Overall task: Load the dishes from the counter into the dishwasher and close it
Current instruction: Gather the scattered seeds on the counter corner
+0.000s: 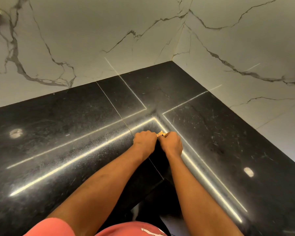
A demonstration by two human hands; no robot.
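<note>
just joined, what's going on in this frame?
A person stands at the inner corner of a black stone counter, both arms stretched out over it. The left hand and right hand are curled, knuckles nearly touching, with a small orange thing showing between them. It is too small to identify, and which hand holds it is unclear. A marble-look wall stands behind. Nothing to load shows in view.
</note>
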